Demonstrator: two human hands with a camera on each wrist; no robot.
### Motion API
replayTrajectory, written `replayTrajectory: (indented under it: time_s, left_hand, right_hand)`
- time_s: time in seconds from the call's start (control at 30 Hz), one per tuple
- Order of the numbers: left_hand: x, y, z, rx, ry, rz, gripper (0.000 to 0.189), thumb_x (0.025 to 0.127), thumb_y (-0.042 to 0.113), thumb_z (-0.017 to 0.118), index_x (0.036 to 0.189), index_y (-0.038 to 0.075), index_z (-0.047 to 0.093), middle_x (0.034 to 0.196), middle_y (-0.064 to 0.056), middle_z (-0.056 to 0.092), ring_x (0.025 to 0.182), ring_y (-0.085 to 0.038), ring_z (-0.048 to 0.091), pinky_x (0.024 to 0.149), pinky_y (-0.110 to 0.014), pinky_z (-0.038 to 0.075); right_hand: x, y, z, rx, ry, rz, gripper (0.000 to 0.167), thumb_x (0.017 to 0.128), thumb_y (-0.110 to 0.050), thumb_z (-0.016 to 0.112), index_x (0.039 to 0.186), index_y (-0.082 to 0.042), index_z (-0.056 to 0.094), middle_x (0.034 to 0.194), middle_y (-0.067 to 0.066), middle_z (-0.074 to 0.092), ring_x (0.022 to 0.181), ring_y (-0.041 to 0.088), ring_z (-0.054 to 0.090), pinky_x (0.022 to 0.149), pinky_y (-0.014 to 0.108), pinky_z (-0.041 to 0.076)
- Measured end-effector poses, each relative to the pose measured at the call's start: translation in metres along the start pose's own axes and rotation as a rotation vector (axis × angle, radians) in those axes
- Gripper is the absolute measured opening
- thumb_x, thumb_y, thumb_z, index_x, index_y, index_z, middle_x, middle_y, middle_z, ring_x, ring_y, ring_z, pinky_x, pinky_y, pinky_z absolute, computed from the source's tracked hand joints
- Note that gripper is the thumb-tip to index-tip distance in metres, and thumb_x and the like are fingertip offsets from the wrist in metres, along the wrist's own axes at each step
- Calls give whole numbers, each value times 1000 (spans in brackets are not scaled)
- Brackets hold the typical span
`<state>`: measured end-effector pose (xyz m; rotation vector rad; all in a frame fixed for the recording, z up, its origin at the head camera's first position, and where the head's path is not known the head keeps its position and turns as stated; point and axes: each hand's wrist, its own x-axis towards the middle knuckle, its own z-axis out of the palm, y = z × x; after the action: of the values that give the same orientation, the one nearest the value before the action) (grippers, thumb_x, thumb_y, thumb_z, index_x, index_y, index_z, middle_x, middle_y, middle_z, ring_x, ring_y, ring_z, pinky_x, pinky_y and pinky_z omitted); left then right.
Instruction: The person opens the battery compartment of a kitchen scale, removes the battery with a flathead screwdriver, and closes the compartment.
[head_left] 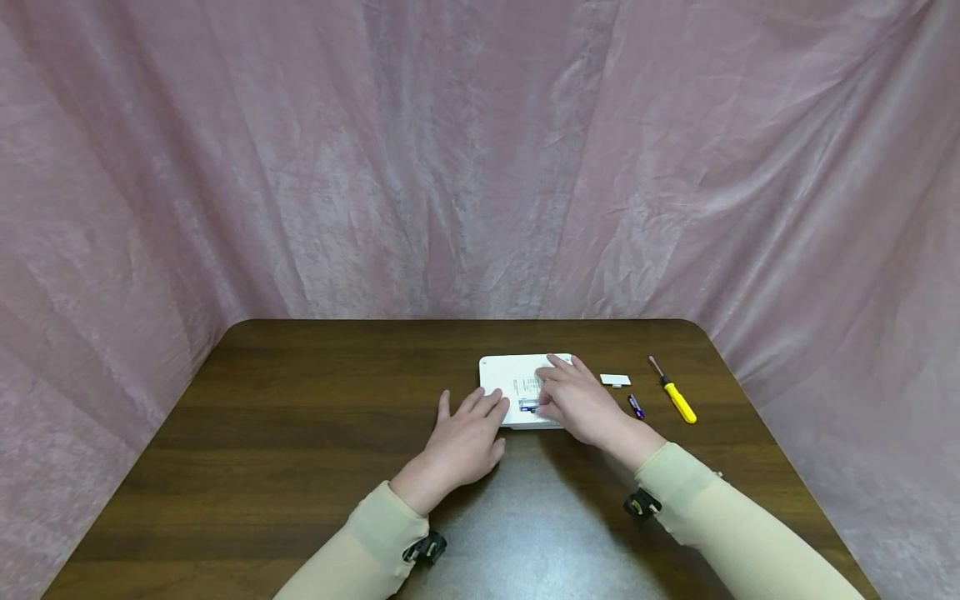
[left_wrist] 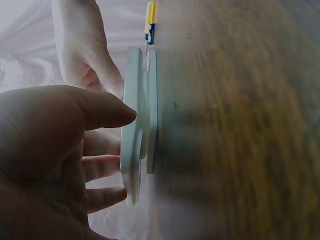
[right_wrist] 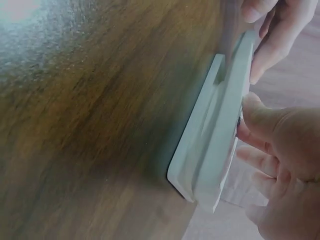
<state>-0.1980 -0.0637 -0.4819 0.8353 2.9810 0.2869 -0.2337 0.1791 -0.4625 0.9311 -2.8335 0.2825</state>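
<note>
A flat white device [head_left: 498, 371] lies on the table with a printed label and an open battery compartment facing up. A blue battery [head_left: 527, 408] shows in that compartment. My right hand [head_left: 581, 404] bends over it, with thumb and forefinger pinching at the battery; a dark bit of it shows between them in the right wrist view. My left hand [head_left: 461, 437] rests its straight fingers on the device's left front corner, its thumb [left_wrist: 112, 112] by the front edge. A second blue battery [head_left: 636, 407] lies right of the device, near a small white cover [head_left: 615, 380].
A screwdriver [head_left: 680, 403] with a yellow handle lies at the right of the brown wooden table [head_left: 337, 392], its tip pointing toward the back. Behind the table hangs a pink curtain [head_left: 480, 167]. Each wrist wears a small black camera.
</note>
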Motion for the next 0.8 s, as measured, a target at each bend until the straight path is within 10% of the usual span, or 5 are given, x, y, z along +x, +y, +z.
replayTrajectory:
  time_s: [0.53,0.8]
  left_hand:
    - [-1,2,0,-14,-20,-10,63,110,34,70,167,15,51,174,-5,43,163,-32,35,123,-80,19]
    - [0,2,-1,-4,-21,-8,64,110,36,70,167,16,51,175,-4,42,163,-32,35,124,-79,18]
  right_hand:
    - [11,6,-9,153,-178,116,15,92,-23,92,91,-13,81,156,22,61,157,48,39,128,69,23]
    - [8,9,-6,206,-114,115,15,98,-14,85,85,-14,78,154,24,62,156,50,41,127,72,22]
